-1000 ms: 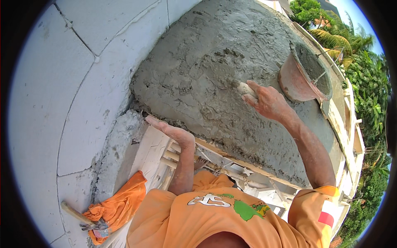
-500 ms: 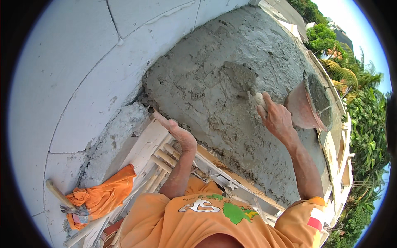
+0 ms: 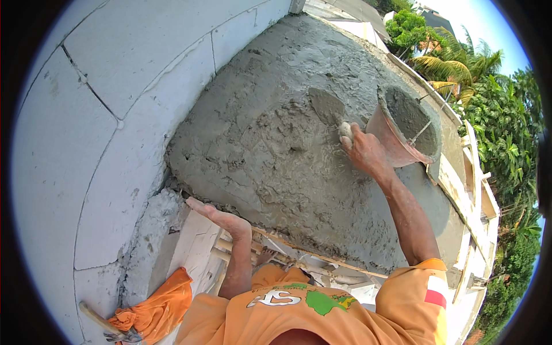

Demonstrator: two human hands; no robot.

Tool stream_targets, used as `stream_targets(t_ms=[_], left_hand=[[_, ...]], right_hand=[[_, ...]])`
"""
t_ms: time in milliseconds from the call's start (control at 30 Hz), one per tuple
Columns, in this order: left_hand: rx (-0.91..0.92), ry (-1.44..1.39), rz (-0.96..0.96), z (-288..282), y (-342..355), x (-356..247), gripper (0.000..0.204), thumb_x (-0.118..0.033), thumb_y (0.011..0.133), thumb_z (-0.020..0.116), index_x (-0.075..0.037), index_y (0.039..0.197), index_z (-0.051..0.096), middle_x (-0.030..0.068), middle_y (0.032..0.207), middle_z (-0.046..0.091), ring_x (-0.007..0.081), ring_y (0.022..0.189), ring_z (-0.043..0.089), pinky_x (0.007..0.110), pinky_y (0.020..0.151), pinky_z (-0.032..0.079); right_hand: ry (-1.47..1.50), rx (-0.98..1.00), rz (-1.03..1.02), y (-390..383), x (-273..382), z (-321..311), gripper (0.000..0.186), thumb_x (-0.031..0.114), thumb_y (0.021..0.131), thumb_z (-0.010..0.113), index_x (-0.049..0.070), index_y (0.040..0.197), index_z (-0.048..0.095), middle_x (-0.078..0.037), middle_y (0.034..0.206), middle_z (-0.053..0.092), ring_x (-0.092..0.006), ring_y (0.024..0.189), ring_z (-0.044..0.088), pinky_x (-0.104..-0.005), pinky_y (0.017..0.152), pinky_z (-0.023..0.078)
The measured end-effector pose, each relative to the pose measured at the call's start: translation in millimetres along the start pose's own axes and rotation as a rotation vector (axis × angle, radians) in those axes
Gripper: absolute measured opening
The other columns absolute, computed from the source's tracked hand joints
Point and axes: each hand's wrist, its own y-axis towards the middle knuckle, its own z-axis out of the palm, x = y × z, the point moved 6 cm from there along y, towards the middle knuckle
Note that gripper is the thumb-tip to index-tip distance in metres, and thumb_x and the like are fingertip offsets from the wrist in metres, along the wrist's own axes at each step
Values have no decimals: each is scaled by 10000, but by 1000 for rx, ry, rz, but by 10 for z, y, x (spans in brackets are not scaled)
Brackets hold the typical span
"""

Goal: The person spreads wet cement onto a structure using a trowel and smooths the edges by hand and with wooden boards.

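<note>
My right hand (image 3: 368, 154) is wrapped round the pale handle of a trowel (image 3: 326, 106). The trowel's blade rests on a broad layer of wet grey mortar (image 3: 270, 144), and part of the blade blends into it. My left hand (image 3: 224, 219) holds nothing; its fingers stretch out together along the near left edge of the mortar, by the corner of the block wall. Just right of my right hand, a mortar-smeared bucket (image 3: 386, 138) with a metal handle leans on the mortar, grey mix inside it.
A pale block wall (image 3: 98, 172) rises on the left. Lower left, an orange cloth (image 3: 164, 307) lies beside a wooden-handled tool (image 3: 98, 316). Timber formwork (image 3: 468, 198) edges the mortar on the right, with trees beyond. Wooden poles show below my left arm.
The view has swung, so wall, bucket and mortar sit further left. My right hand and the trowel are slightly closer to the bucket. My left hand stays at the mortar's edge.
</note>
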Motion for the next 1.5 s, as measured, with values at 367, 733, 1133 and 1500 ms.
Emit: stream_targets(t_ms=[367,733,1133,1500], left_hand=[[-3,67,-15,-34,2,8,766,-512,1034,169,74,1517,65,243,1599,75,321,1489,103,419,1209,91],[1,30,42,-4,16,15,833,-577,1015,183,78,1514,59,271,1589,76,351,1486,98,442,1206,98],[41,136,14,15,-12,55,783,-534,1025,66,80,1512,72,239,1597,72,330,1486,89,422,1214,68],[-1,111,26,-37,37,87,724,-479,1046,170,71,1515,119,262,1585,121,336,1477,157,415,1204,153]], right_hand=[[204,-54,-253,-111,331,148,363,322,967,561,-19,1083,509,-289,769,643,-489,773,640,-557,656,477],[167,-196,-131,-608,-231,-26,317,282,979,556,-5,1102,499,-299,788,634,-483,744,630,-531,629,465],[49,-77,-16,-804,-333,72,482,359,975,537,38,1323,443,-253,782,669,-454,772,663,-552,657,505],[-401,-367,-267,-916,350,91,570,324,939,593,93,1429,417,-113,772,582,-264,618,678,-363,474,534]])
